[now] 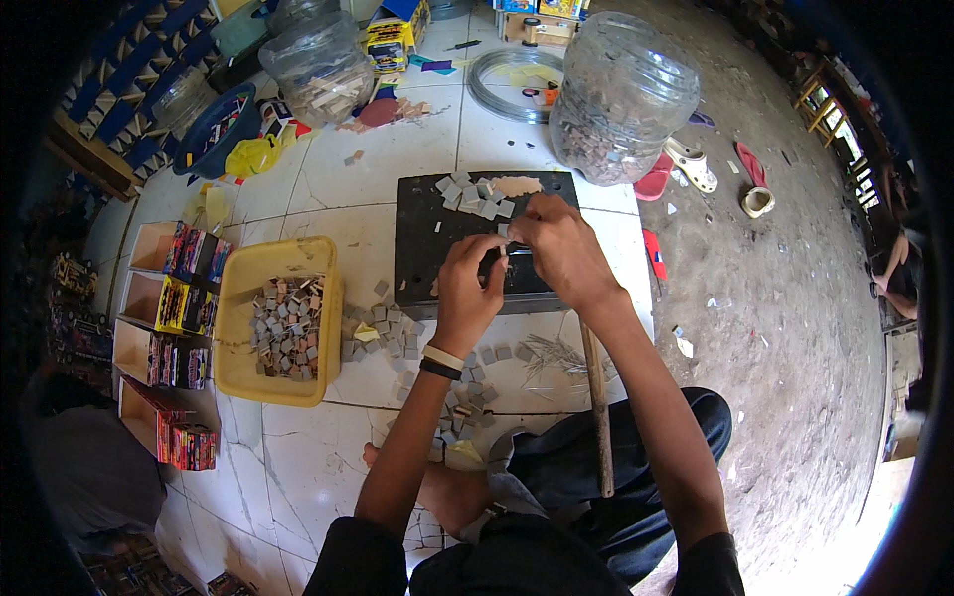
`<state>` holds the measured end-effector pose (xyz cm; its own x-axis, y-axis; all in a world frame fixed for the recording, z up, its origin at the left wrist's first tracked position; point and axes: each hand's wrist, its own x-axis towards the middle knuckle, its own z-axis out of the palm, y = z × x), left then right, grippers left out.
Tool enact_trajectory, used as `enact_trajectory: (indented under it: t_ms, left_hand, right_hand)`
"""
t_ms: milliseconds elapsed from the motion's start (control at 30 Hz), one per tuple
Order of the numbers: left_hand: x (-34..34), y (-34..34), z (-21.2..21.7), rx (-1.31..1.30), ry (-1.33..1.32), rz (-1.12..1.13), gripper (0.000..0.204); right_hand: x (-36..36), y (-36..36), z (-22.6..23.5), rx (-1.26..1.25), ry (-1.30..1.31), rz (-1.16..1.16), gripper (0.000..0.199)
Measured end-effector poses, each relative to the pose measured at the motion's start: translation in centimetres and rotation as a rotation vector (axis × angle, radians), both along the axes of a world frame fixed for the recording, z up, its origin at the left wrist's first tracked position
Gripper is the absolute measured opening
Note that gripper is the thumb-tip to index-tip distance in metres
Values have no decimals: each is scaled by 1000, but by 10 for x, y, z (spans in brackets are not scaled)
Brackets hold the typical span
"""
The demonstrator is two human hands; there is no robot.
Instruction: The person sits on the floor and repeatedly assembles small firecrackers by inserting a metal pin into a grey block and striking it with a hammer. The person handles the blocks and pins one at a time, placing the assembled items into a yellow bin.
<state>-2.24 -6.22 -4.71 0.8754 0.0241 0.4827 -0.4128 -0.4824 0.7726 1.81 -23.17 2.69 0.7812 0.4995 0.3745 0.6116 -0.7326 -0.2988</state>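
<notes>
Both my hands meet over the black block (pixel 417 214). My left hand (pixel 471 283) pinches a small, pale-edged square piece (pixel 503 250) between thumb and fingers. Right against it, the fingers of my right hand (pixel 558 243) are closed and bent downward; whatever they hold is hidden. On the block's far part lies a loose group of grey square pieces (pixel 477 197), beside a tan patch (pixel 517 186). More grey squares (pixel 397 333) are scattered on the white tiles between the block and a yellow tub (pixel 331 298). Many grey and tan squares (pixel 288 323) fill the tub's bottom.
A wooden stick (pixel 596 407) leans across my leg, near thin wires (pixel 556 360). Small colourful boxes (pixel 184 333) stand in a column at left. Large clear plastic jars (pixel 626 94) and a wire coil (pixel 487 84) sit at the back. Sandals (pixel 691 164) lie on the floor at right.
</notes>
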Motion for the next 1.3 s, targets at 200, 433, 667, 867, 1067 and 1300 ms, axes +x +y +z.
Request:
enact_trajectory:
  t_ms: [200,433,667,867,1067,1300]
  left_hand:
    - [0,-1,0,3,-10,0,29]
    - [2,1,-1,4,-22,23,26]
    - [11,-5,-5,-258,85,42,33]
    - [12,-7,-9,-319,83,61,35]
    - [11,-8,-6,-345,57,65,34]
    - [11,-9,1,-333,64,76,28]
  right_hand:
    - [-1,1,0,-22,-7,-9,24]
    - [4,6,7,-180,-112,91,15]
    - [10,11,14,-345,-241,205,13]
    - [10,19,22,-416,-251,251,10]
    - [-5,-5,24,76,-193,-56,17]
    - [-130,-54,-42,499,536,-441,32]
